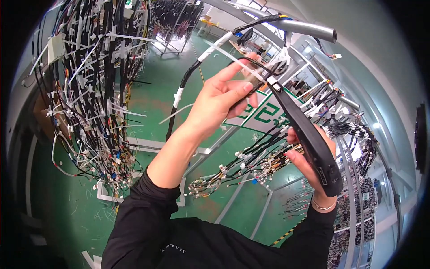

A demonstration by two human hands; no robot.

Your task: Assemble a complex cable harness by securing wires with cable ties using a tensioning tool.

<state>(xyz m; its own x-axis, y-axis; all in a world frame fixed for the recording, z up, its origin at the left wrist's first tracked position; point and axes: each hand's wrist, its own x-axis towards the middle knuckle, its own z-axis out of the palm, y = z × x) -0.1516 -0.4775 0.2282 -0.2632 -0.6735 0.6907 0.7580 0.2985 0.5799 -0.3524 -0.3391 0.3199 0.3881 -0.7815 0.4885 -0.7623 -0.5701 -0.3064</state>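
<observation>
**Both hands up at the hanging harness, tool nose at a tie**

Left forearm angles up and right from the lower edge. Left hand (215,103) is partly curled, thumb and fingers closed around a dark cable (257,87), index finger reaching up and right. Right forearm rises at lower right; right hand (307,168) is wrapped round the grip of a black hand tool (307,132), finger detail mostly hidden behind it. Tool tilts up-left, nose against a white cable tie (237,59) just right of the left fingertips, below the metal bar (309,29). More wire harnesses (103,89) hang at left.
</observation>
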